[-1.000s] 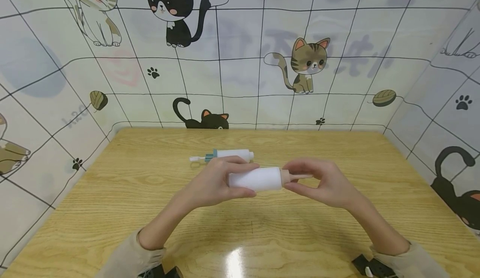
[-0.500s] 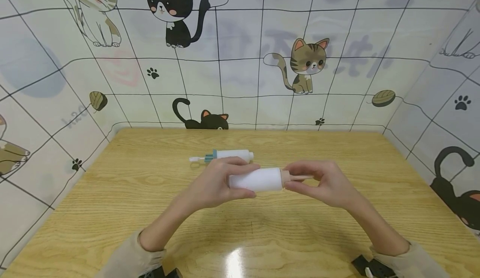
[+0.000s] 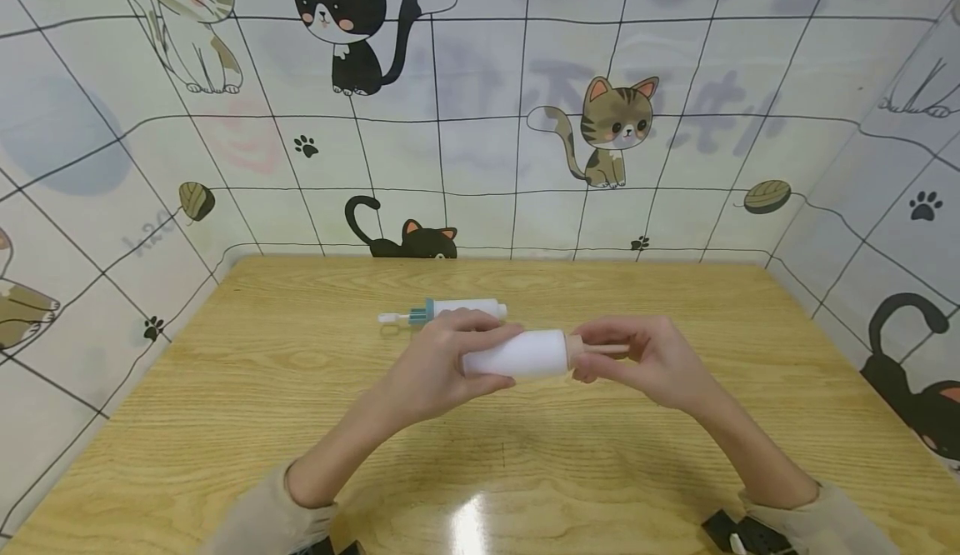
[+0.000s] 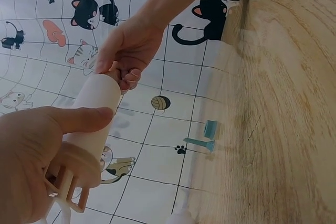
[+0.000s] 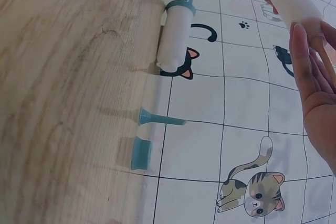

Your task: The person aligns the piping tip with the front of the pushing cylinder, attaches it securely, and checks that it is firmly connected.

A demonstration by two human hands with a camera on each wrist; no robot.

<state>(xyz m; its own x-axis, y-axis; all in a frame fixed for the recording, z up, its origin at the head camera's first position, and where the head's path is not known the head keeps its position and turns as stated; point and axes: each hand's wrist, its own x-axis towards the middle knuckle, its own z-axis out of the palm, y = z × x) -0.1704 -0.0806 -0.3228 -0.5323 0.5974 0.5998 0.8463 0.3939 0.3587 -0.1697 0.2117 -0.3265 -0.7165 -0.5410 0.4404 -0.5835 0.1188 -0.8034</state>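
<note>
My left hand [image 3: 438, 363] grips the white barrel of a syringe [image 3: 517, 353], which looks like a piping syringe, held level above the table. At its left end, a beige collar with finger loops [image 4: 79, 169] shows in the left wrist view. My right hand [image 3: 648, 359] pinches the beige cap at the other end with thumb and fingers. A long, thin beige nozzle [image 3: 611, 349] sticks out from that cap toward my right palm. Behind the left hand lies a second white syringe [image 3: 468, 307] with a teal collar, partly covered by the fingers in the head view.
A teal funnel-shaped nozzle [image 5: 163, 119] and a teal cap [image 5: 142, 153] stand on the wooden table [image 3: 300, 422], hidden behind my right hand in the head view. A cat-print sheet [image 3: 480, 147] walls the table at the back and sides.
The right thumb and fingers have shifted round the beige cap. The held syringe has moved slightly up and to the right with both hands. The syringe on the table has stayed put.
</note>
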